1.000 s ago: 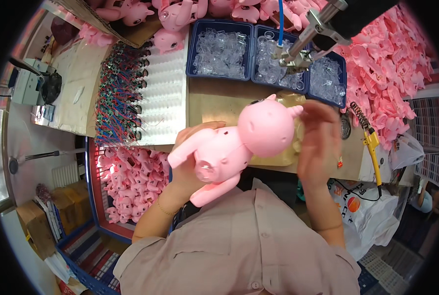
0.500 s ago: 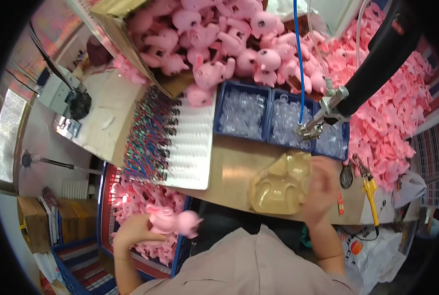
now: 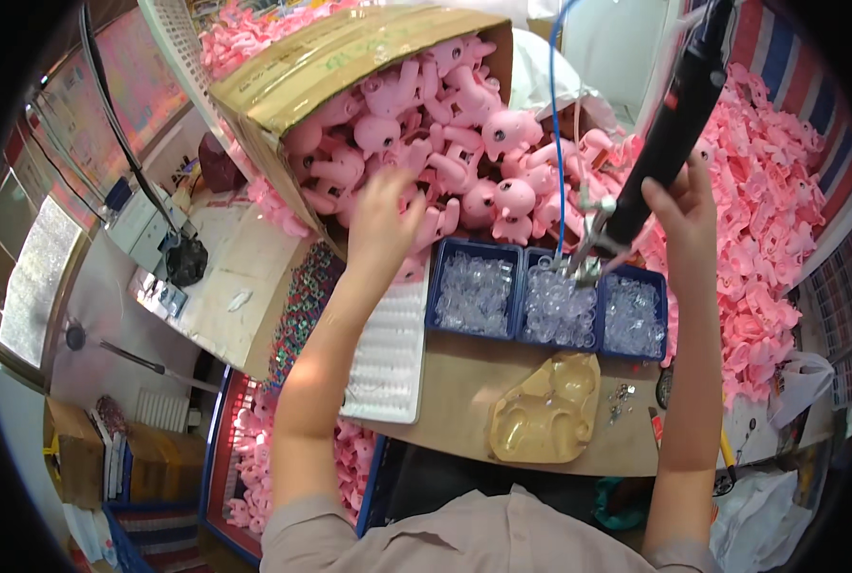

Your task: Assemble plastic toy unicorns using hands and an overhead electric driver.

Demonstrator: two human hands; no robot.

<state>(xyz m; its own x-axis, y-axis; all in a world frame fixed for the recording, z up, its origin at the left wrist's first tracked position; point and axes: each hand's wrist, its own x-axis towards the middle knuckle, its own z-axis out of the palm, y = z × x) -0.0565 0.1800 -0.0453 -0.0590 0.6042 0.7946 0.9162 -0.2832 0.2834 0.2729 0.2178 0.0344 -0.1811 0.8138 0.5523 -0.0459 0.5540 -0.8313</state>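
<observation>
Along my worktop's [image 3: 455, 392] far edge, pink toys [image 3: 407, 153] lie in a box [image 3: 350, 57], pointing every way. My left hand [image 3: 383, 224] has gone from basket [image 3: 372, 482] to box, so one toy seems put down; blurred, I can't tell its grip. My right hand [image 3: 686, 208], thumb and fingers apart, seems empty beside the black tool [image 3: 670, 129], whose long body slants down-left.

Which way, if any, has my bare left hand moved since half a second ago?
Yes, forward: your bare left hand was on the near side of the white, ribbed, rectangular tray; now it appears at the far end.
</observation>
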